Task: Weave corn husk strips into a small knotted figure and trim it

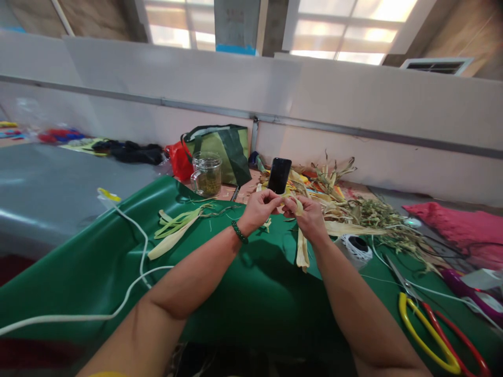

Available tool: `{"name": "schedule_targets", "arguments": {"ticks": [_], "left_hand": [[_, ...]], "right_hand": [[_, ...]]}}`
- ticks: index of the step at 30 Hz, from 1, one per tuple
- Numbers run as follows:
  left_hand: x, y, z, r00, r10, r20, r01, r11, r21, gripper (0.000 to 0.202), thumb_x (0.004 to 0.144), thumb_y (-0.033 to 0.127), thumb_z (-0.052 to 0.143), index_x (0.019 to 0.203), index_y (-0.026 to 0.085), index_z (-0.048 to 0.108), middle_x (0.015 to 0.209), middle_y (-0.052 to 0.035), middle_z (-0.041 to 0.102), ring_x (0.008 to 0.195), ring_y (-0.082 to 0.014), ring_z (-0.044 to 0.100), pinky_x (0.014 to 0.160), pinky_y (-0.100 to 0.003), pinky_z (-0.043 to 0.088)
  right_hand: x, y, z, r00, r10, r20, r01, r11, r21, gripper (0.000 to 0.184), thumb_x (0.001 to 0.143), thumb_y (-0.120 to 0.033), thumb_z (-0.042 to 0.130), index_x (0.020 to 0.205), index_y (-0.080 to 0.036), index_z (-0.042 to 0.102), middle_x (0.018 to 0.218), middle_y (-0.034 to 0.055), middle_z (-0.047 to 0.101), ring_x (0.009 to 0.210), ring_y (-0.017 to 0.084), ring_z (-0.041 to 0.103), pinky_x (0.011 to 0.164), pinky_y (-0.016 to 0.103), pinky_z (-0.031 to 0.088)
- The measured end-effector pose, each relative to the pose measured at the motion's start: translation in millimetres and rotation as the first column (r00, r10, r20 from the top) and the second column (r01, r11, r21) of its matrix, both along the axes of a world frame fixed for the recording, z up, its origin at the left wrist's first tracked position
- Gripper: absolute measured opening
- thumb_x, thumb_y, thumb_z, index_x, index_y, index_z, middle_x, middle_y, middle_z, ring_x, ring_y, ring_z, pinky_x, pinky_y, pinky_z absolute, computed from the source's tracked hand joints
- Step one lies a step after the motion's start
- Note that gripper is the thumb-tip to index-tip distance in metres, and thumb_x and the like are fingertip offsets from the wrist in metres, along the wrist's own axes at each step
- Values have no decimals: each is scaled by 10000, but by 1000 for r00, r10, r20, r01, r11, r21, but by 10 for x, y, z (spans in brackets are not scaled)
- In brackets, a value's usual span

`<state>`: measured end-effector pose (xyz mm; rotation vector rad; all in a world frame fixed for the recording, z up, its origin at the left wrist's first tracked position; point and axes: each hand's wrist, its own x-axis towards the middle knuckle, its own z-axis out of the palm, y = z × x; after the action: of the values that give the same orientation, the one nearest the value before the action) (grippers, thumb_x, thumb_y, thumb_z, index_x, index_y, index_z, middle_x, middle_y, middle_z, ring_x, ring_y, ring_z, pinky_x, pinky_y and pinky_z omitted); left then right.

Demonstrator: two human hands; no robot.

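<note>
Both my hands meet above the green sheet (pixel 267 293) that covers the table. My left hand (pixel 258 208), with a dark beaded bracelet (pixel 239 232) at its wrist, pinches one end of a pale corn husk strip. My right hand (pixel 308 215) is closed on the same corn husk strip (pixel 299 207), close to the left fingertips. Below the right hand a longer pale husk piece (pixel 302 252) hangs or lies; I cannot tell if it belongs to the held strip. Just behind the hands a black phone (pixel 279 176) stands upright.
A glass mug (pixel 207 175) and a green bag (pixel 231 152) stand at the back. Green and pale husks (pixel 176 230) lie left, dried husks (pixel 334 201) right. A string spool (pixel 354 250), scissors (pixel 424 319) and white cable (pixel 129 293) lie nearer. Pink cloth (pixel 459 230) is far right.
</note>
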<state>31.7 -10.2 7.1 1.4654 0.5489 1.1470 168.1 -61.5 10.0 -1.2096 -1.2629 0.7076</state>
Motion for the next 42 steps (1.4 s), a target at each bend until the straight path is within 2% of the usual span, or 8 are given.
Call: {"name": "schedule_targets", "arguments": {"ticks": [4, 7, 13, 20, 26, 31, 38, 42], "left_hand": [[11, -10, -4, 1000, 25, -19, -25, 999, -23, 391, 679, 467, 744, 632, 131, 549, 522, 24, 555, 436, -59, 501, 452, -181, 422], [9, 0, -10, 1000, 16, -8, -16, 1000, -27, 400, 690, 475, 736, 626, 131, 541, 541, 19, 560, 441, -57, 507, 447, -176, 424], [8, -5, -8, 999, -33, -11, 32, 999, -36, 346, 706, 434, 730, 662, 137, 558, 569, 17, 566, 477, -70, 528, 493, -196, 464], [10, -2, -1, 996, -77, 44, 78, 997, -11, 344, 659, 385, 774, 723, 119, 564, 629, 22, 584, 538, -63, 553, 540, -187, 484], [35, -4, -24, 1000, 5, 27, -5, 1000, -25, 351, 710, 413, 736, 689, 138, 518, 574, 29, 576, 478, -74, 575, 501, -191, 489], [51, -51, -24, 997, 80, 14, -80, 995, 53, 332, 723, 403, 726, 677, 149, 517, 568, 32, 581, 499, -82, 596, 497, -180, 488], [26, -44, -3, 996, -77, 47, 76, 997, 10, 364, 630, 405, 797, 744, 113, 613, 646, 0, 643, 550, -82, 612, 561, -197, 534], [3, 17, -14, 995, -94, 39, 97, 992, -77, 323, 668, 364, 783, 710, 108, 591, 616, 1, 636, 542, -95, 634, 577, -217, 552]], "right_hand": [[-27, 11, -8, 1000, -9, -29, 10, 1000, 14, 470, 597, -649, 728, 680, -192, 658, 605, 4, 638, 539, 148, 599, 575, 312, 562], [-31, 8, -7, 998, 2, -60, 0, 1000, 30, 468, 561, -611, 773, 755, -201, 660, 635, -8, 646, 568, 149, 619, 598, 310, 569], [-14, 6, 7, 999, 8, -44, -7, 1000, 17, 457, 575, -615, 765, 678, -188, 637, 595, -10, 620, 522, 126, 584, 574, 288, 545], [-4, 13, -4, 1000, -2, -29, 3, 999, 42, 442, 616, -607, 745, 695, -181, 657, 610, -2, 624, 533, 125, 572, 580, 289, 536], [-15, 7, -12, 998, -51, 46, 47, 995, 90, 417, 670, -598, 701, 631, -190, 621, 559, -7, 590, 506, 124, 547, 523, 262, 484], [-25, 15, -16, 996, -76, 45, 72, 994, 77, 423, 663, -604, 695, 605, -198, 594, 526, -15, 583, 463, 117, 533, 480, 250, 458], [-18, 39, -40, 995, -102, -2, 102, 993, 52, 431, 622, -603, 722, 597, -193, 592, 514, -18, 575, 442, 106, 512, 459, 244, 450], [-23, 33, -36, 999, -21, -29, 23, 998, 54, 459, 625, -648, 707, 635, -199, 617, 546, -14, 595, 476, 113, 534, 501, 263, 492]]}}
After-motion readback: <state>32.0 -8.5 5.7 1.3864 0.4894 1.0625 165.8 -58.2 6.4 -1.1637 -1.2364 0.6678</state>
